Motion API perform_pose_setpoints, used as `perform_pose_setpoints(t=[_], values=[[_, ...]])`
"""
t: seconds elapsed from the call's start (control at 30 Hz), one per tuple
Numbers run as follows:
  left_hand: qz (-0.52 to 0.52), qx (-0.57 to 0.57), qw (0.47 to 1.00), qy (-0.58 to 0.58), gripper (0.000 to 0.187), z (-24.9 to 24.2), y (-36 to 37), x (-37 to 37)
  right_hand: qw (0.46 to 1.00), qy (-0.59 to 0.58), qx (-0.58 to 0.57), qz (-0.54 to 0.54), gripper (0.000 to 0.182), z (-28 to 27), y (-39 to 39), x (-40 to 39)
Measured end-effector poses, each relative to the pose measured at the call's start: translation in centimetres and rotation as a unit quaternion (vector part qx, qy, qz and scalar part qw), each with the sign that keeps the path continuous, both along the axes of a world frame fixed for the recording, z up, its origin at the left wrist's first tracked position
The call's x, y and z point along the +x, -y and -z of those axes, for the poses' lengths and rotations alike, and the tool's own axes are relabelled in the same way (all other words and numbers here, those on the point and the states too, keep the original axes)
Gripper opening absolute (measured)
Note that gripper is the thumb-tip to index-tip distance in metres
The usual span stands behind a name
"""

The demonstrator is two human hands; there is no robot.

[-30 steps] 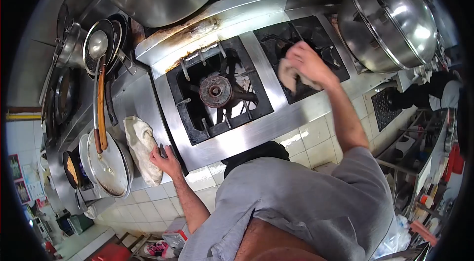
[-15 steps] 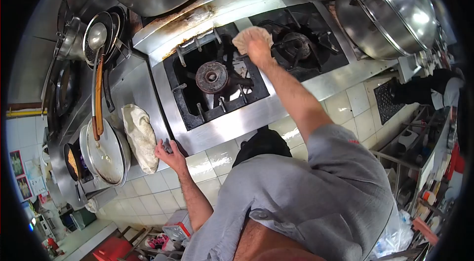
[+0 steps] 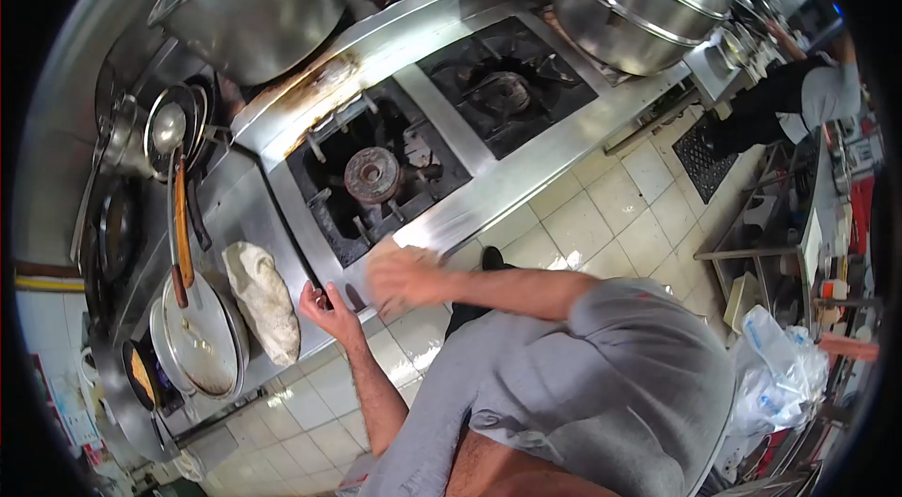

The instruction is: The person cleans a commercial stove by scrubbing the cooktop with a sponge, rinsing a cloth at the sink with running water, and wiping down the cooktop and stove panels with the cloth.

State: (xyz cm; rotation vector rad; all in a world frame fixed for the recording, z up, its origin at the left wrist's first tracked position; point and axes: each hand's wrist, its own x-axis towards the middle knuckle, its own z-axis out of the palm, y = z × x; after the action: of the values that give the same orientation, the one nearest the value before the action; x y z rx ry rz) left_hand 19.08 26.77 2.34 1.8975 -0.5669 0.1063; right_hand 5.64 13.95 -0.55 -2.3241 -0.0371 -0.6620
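Observation:
My right hand (image 3: 413, 275), smeared by motion, is at the front edge of the steel stove (image 3: 470, 206). A beige cloth (image 3: 379, 273) shows as a blur at its fingers. My left hand (image 3: 331, 314) is by the stove's front edge, fingers loosely bent and apart, with nothing seen in them. Left of it a thick, stained, folded cloth (image 3: 263, 304) lies on the steel counter. The nearer burner (image 3: 372, 174) sits inside a black grate well; the other burner (image 3: 507, 93) lies farther right.
A wide pan (image 3: 199, 347) with ladles across it and a small pan with orange food (image 3: 141, 375) stand at left. Large steel pots (image 3: 249, 18) are behind the stove, with a domed pot (image 3: 639, 4) at right. A co-worker (image 3: 785, 107) stands far right.
My right hand has swept from between the burners to the stove's front edge, toward my left hand. The view has shifted, and my left hand's fingers are more bent.

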Motion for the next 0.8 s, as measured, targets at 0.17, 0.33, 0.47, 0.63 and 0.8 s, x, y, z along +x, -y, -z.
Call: perform_pose_setpoints(t=[0.17, 0.33, 0.47, 0.63, 0.8], values=[[0.017, 0.009, 0.998, 0.066, 0.042, -1.0, 2.9, -0.7, 0.95, 0.012, -0.306, 0.067, 0.046, -1.3, 3.6, -3.6], [-0.059, 0.109, 0.988, 0.092, 0.045, 1.2, -0.5, -0.9, 0.945, -0.147, -0.25, 0.149, 0.054, -0.5, 17.1, -18.3], [-0.128, 0.146, 0.967, 0.165, 0.045, 2.4, -0.3, -2.9, 0.906, -0.202, -0.271, 0.254, 0.068, 0.4, 29.5, -31.9], [-0.195, 0.197, 0.936, 0.219, 0.047, 3.7, 5.5, -6.3, 0.787, -0.325, -0.308, 0.425, 0.069, 0.2, 42.7, -45.9], [-0.203, 0.239, 0.929, 0.195, 0.051, 3.5, 12.3, -10.6, 0.718, -0.299, -0.307, 0.549, 0.053, 3.7, 56.4, -57.1]])
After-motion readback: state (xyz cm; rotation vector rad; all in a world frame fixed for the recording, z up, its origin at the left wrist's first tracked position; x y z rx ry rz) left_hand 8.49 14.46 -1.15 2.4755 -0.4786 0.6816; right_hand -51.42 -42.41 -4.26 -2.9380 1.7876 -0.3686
